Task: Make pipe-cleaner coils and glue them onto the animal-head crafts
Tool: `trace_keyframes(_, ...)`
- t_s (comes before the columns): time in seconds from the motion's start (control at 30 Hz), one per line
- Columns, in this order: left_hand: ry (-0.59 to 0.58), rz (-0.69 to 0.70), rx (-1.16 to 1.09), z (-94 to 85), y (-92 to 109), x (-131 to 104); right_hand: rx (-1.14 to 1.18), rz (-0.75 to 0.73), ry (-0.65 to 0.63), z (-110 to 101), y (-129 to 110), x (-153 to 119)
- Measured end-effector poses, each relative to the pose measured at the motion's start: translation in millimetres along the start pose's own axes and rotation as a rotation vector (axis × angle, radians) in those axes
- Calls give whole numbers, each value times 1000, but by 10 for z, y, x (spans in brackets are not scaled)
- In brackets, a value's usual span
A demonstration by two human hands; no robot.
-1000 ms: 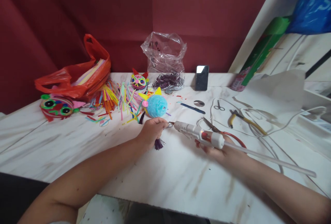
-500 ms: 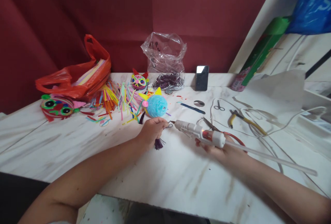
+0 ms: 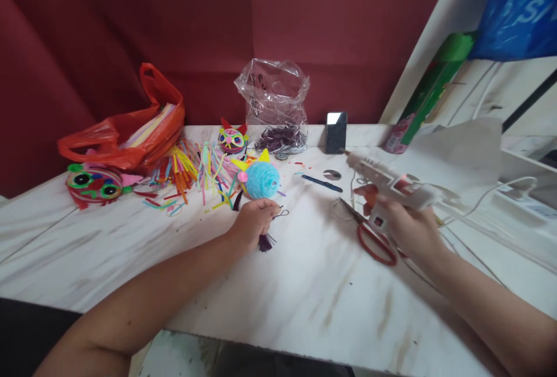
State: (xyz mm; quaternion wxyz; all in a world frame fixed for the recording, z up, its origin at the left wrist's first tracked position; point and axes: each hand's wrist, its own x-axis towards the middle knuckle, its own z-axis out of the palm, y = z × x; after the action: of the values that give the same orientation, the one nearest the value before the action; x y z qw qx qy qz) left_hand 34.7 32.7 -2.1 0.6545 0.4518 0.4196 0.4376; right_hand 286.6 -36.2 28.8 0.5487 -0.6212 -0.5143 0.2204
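Observation:
Between the fingertips of my left hand (image 3: 251, 223) is a dark purple tassel (image 3: 266, 243), its fringe hanging below and its cord loop sticking out to the right. Just behind that hand rests a blue yarn-wrapped ball (image 3: 261, 181) with yellow ears and a pink round piece. My right hand (image 3: 409, 229) is wrapped round the handle of a white glue gun (image 3: 387, 180), held up at the right with its nozzle towards the upper left. Under the glue gun lie red-handled scissors (image 3: 376, 243), partly covered by it.
Two decorated face balls (image 3: 98, 182) and strips of pipe cleaner (image 3: 185, 168) lie left, by a red plastic bag (image 3: 126, 130). A clear bag (image 3: 278, 107) of purple tassels and a phone (image 3: 336, 133) stand at the back. A blue pen-like tool (image 3: 322, 183) lies mid-table; white cable (image 3: 483, 206) runs right.
My right hand has moved the glue gun away from the tassel's loop, up and to the right. My left hand stays nearly in place with the tassel.

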Motion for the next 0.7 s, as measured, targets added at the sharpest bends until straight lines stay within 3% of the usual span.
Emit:
trace_keyframes(0.13,10,32,13,16,50,-55,-394,12,225,-185,141,279)
trace_keyframes(0.17,6,47,11,25,76,-81,-529,4,225,-232,199,353)
trace_keyframes(0.23,-6,88,6,37,146,-143,-767,-106,79,-302,337,488)
trace_keyframes(0.33,15,193,16,14,277,-213,-980,-126,-98,-325,550,621)
trace_keyframes(0.53,289,490,56,-210,548,-113,-1182,-195,-165,-223,781,632)
trace_keyframes(0.7,250,505,-129,-331,672,-4,-1089,-259,-176,-231,805,627)
